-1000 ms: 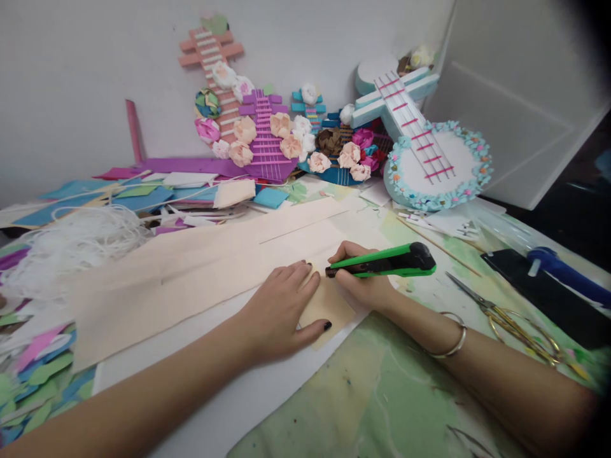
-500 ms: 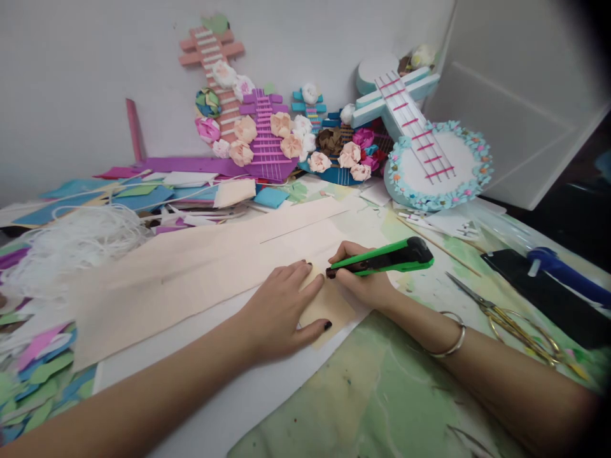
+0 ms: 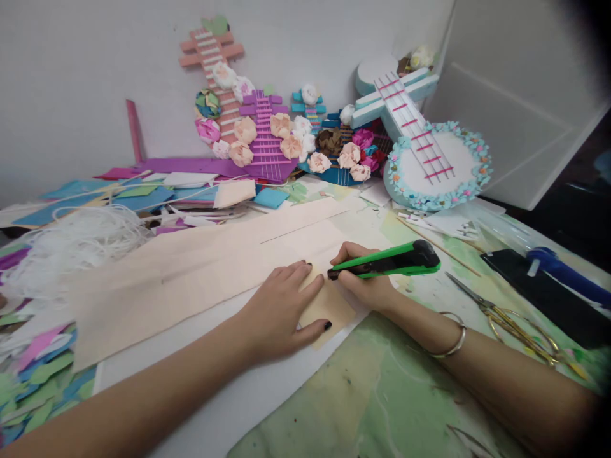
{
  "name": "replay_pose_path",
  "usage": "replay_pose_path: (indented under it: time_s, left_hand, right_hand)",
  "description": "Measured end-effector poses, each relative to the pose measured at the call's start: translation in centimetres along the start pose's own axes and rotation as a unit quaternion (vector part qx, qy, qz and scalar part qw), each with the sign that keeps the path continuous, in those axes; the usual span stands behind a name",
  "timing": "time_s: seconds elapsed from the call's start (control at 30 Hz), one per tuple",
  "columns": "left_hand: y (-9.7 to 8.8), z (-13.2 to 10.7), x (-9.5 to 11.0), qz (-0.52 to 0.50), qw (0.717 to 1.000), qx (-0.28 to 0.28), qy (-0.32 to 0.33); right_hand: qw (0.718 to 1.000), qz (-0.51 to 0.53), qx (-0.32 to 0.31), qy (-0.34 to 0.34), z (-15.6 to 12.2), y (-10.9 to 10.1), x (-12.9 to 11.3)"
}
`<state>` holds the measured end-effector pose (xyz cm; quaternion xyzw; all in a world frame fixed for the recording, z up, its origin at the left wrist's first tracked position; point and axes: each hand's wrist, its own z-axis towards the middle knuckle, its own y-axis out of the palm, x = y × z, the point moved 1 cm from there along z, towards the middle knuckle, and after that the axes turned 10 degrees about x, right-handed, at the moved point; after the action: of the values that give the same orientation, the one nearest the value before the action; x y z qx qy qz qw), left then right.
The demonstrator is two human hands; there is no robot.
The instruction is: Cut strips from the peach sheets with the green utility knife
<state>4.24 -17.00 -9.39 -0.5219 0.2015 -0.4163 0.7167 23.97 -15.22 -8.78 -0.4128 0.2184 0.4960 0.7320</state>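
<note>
My left hand (image 3: 281, 312) lies flat, fingers stretched out, pressing down a long cream sheet (image 3: 191, 273) on the table. Just right of it my right hand (image 3: 363, 283) is closed around a green and black utility knife (image 3: 386, 261), whose tip points left and meets the cream sheet beside my left fingertips. A thin cut line runs along the sheet farther back. A bangle sits on my right wrist.
Scissors (image 3: 501, 315) lie right of my right arm, with a blue tool (image 3: 568, 273) on a black pad beyond. Foam guitar crafts with paper flowers (image 3: 429, 159) lean on the back wall. White cord (image 3: 71, 242) and coloured foam scraps (image 3: 38, 369) crowd the left side.
The knife's back end has shifted slightly right and down. Both hands stay in nearly the same place on the sheet.
</note>
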Motion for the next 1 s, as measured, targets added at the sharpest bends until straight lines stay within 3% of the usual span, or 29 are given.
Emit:
replay_pose_path:
  time_s: [0.87, 1.0]
  left_hand:
    - [0.22, -0.18, -0.18, -0.004, 1.000, 0.014, 0.006]
    - [0.12, -0.14, -0.13, -0.003, 1.000, 0.013, 0.007]
  right_hand:
    - [0.999, 0.019, -0.020, 0.025, -0.13, -0.23, -0.10]
    - [1.000, 0.018, -0.001, 0.020, -0.22, -0.37, -0.04]
